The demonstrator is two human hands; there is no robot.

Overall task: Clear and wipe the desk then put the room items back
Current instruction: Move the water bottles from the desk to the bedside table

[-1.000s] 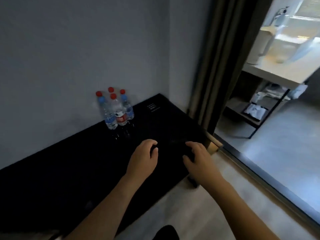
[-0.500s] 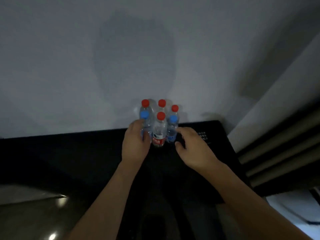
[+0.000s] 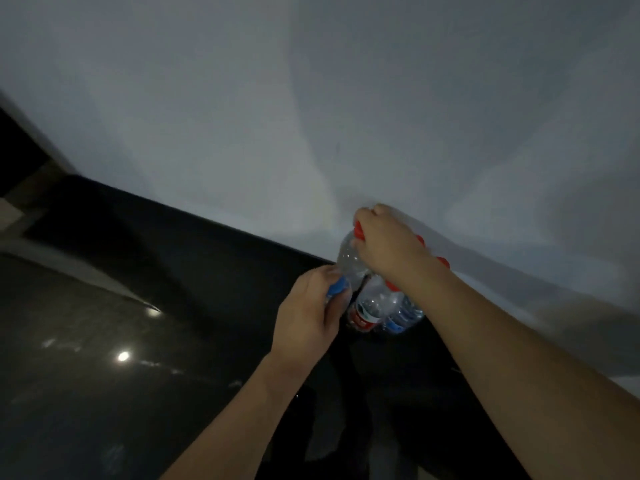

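Note:
Several clear water bottles (image 3: 372, 303) with red caps stand bunched together on the black desk (image 3: 207, 271), close to the grey wall. My left hand (image 3: 308, 317) grips the leftmost bottle at its blue label, fingers curled round it. My right hand (image 3: 384, 244) reaches over the bunch from the right and curls round the neck and red cap of the rear bottle. My right forearm hides part of the bottles on the right side.
The grey wall (image 3: 311, 116) rises directly behind the bottles. A glossy dark floor (image 3: 86, 358) with light reflections lies to the left of the desk. A dark opening (image 3: 17, 154) shows at the far left edge.
The view has swung left and closer. Both hands moved from beside the bottles onto them: the left now grips the left bottle, the right closed over the rear bottle's top.

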